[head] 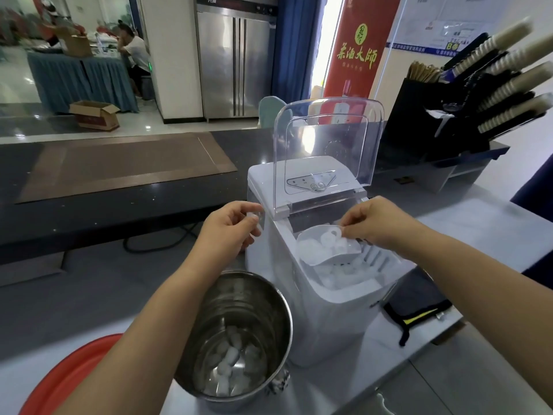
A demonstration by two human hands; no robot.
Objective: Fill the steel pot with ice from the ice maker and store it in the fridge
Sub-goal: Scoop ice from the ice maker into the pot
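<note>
The steel pot (270,298) stands on the counter in front of the white ice maker (314,313), with several ice pieces in its bottom. The ice maker's clear lid (329,139) is up. Inside its bin lies a white scoop (326,247) heaped with ice, over more ice below. My right hand (374,220) pinches the scoop's handle at its far right end. My left hand (230,226) hovers above the pot, left of the ice maker, with a small piece of ice pinched between thumb and fingers. A steel double-door fridge (236,61) stands across the room.
A red round lid or basin (74,375) lies at the near left edge. A black pouch (419,304) rests right of the ice maker. A rack of stacked paper cups (493,85) stands at the back right. A dark counter with a brown mat (119,166) runs beyond.
</note>
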